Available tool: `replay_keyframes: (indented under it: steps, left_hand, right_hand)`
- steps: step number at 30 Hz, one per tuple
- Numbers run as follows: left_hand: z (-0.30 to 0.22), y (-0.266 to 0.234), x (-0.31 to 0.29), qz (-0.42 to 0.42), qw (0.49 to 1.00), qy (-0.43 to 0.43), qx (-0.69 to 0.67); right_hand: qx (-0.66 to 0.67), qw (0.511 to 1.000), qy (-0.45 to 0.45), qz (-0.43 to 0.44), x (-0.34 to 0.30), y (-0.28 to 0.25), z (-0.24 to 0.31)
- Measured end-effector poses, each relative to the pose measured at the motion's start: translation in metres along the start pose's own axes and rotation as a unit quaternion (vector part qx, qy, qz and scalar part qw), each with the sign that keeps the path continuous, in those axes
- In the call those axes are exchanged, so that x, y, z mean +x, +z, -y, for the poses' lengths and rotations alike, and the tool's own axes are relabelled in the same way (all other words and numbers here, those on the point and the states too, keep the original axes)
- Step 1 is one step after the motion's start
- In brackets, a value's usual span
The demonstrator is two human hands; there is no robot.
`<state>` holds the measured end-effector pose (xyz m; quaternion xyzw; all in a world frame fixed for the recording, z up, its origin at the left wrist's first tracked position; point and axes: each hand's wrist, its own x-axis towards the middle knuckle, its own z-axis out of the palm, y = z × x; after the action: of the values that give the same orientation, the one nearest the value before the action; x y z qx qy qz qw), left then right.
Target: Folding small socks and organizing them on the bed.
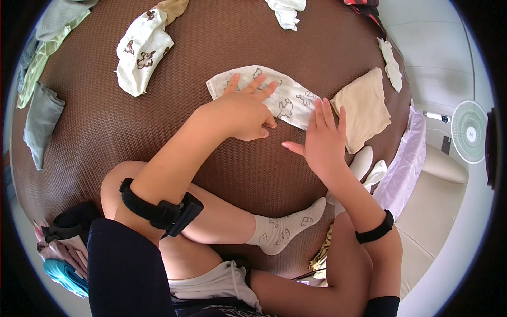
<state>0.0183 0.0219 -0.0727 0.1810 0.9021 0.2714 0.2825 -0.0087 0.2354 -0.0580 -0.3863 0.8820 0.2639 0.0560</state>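
A white piece of folded cloth (pixel 285 103) printed with grey animal outlines lies flattened on the brown woven mat (pixel 222 169) before me. My left hand (pixel 244 112) rests on its left and middle part, fingers spread and palm down. At the cloth's right end, my right hand (pixel 326 138) touches the edge with outstretched fingertips, its thumb apart. Neither hand grips anything. Just right of the cloth, close to my right fingers, lies a beige folded cloth (pixel 363 110).
Farther left lies a white cloth with brown prints (pixel 140 55); a white bundle (pixel 287 11) is at the back. Grey-green folded fabric (pixel 42 121) and a clothes pile (pixel 66 253) line the left side. Lavender fabric (pixel 404 164) and a fan (pixel 469 132) are right. My legs are crossed below.
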Motion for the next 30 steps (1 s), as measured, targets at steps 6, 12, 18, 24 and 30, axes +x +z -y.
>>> replay_keyframes:
  steps: [6, 12, 18, 24, 30]
  left_hand:
    - [0.005, 0.004, -0.001, -0.019, 1.000, 0.016, -0.004]
    - [0.006, -0.006, -0.001, -0.184, 0.979, 0.014, -0.089]
    - [0.041, -0.047, -0.031, -0.457, 0.842, -0.268, 0.102]
    - [0.063, -0.035, -0.028, -0.416, 0.787, -0.406, 0.208]
    - [0.055, -0.036, -0.020, -0.316, 0.841, -0.409, 0.160]
  right_hand:
    - [0.250, 0.960, -0.085, -0.094, 0.012, 0.005, 0.010]
    - [0.203, 0.975, -0.095, 0.014, 0.007, 0.007, 0.017]
    - [0.202, 0.974, -0.096, 0.013, 0.007, 0.008, 0.021]
    - [0.204, 0.974, -0.099, 0.007, 0.007, 0.010, 0.022]
    - [0.186, 0.979, -0.085, 0.027, 0.005, 0.007, 0.025]
